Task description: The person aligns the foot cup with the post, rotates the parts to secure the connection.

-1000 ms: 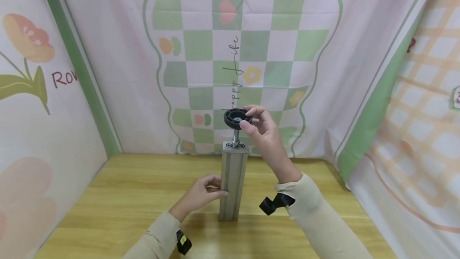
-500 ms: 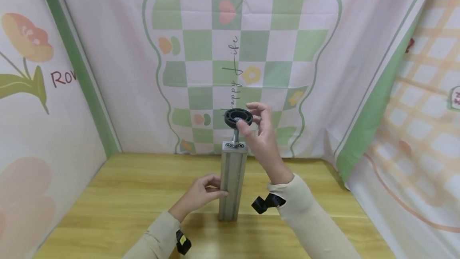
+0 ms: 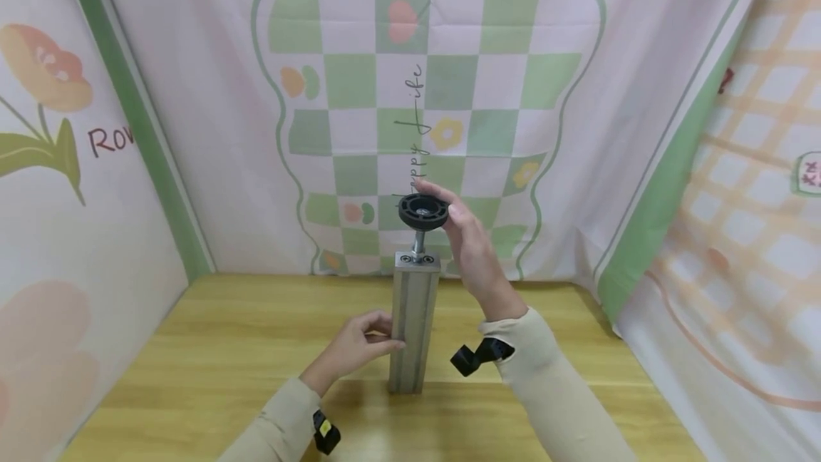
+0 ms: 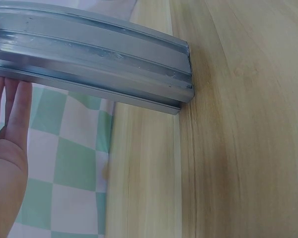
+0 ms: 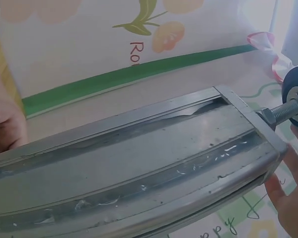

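An aluminium profile (image 3: 413, 326) stands upright on the table in the head view. An end plate (image 3: 418, 267) with two screws caps its top. From this plate rises a threaded stem (image 5: 286, 110) with a nut, bearing a black round levelling foot (image 3: 423, 222). My left hand (image 3: 355, 342) grips the profile's lower half, thumb in front and fingers behind. Up at the foot, my right hand (image 3: 473, 252) lies along the right and far rim with its fingers fairly straight. In the right wrist view, its fingers (image 5: 276, 191) show below the foot, close to the profile's top end.
The wooden table (image 3: 269, 319) runs back to a hanging cloth (image 3: 359, 84) with green checks. Patterned cloths also hang at the left and right sides. A black wrist camera (image 3: 481, 355) sits on the right sleeve, another camera (image 3: 326, 432) on the left one.
My right thumb has moved from the foot's near side to its right edge, and the fingers have straightened along the far rim. The left hand still holds the profile in place.
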`<state>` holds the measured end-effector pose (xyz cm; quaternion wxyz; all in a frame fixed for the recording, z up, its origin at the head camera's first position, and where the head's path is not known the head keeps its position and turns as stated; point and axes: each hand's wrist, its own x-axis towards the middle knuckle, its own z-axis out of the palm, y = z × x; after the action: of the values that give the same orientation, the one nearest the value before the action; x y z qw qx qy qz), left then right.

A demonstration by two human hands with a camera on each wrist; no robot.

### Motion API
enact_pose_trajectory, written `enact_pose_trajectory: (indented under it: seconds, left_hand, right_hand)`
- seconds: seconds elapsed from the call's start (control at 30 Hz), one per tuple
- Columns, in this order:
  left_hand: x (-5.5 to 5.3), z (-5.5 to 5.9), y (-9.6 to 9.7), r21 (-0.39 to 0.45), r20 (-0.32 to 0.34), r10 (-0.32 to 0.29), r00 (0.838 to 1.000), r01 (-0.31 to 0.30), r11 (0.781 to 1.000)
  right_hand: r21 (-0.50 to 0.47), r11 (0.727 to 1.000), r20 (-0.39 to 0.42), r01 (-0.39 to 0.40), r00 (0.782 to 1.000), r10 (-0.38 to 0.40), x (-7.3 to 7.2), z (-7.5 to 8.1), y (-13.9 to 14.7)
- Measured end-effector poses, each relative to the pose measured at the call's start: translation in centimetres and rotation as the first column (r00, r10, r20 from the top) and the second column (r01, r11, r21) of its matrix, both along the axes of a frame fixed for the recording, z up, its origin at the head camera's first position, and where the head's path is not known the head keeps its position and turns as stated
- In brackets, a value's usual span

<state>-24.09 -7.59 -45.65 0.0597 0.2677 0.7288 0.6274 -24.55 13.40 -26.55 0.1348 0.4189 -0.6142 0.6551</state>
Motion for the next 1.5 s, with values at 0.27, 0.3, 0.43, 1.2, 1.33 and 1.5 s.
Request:
enact_pose_trajectory:
  seconds: [0.27, 0.3, 0.43, 1.2, 1.33, 1.5]
  left_hand:
    - [0.4, 0.3, -0.1, 0.005, 0.064, -0.001, 0.998, 0.000, 1.000]
    - [0.5, 0.3, -0.1, 0.005, 0.071, -0.001, 0.997, 0.001, 1.000]
    - [0.5, 0.3, -0.1, 0.002, 0.083, 0.000, 0.997, 0.000, 1.000]
    - [0.7, 0.3, -0.2, -0.003, 0.077, 0.007, 0.997, -0.007, 1.000]
    - [0.7, 0.4, -0.1, -0.002, 0.075, 0.008, 0.997, -0.008, 1.000]
    - [0.7, 0.5, -0.1, -0.016, 0.074, 0.021, 0.997, -0.020, 1.000]
  right_hand:
    - [0.002, 1.000, 0.027, -0.008, 1.000, 0.008, 0.0, 0.0, 0.2]
    - [0.004, 1.000, 0.029, -0.003, 1.000, 0.003, 0.0, 0.0, 0.2]
    - [0.026, 0.999, 0.038, 0.034, 0.999, -0.035, 0.2, 0.0, 0.4]
    - [0.198, 0.889, -0.094, 0.413, 0.911, -0.402, 1.7, 1.6, 1.0]
    - [0.199, 0.868, -0.134, 0.455, 0.890, -0.436, 1.8, 1.7, 0.5]
    - [0.205, 0.867, -0.197, 0.454, 0.887, -0.418, 1.8, 1.7, 0.1]
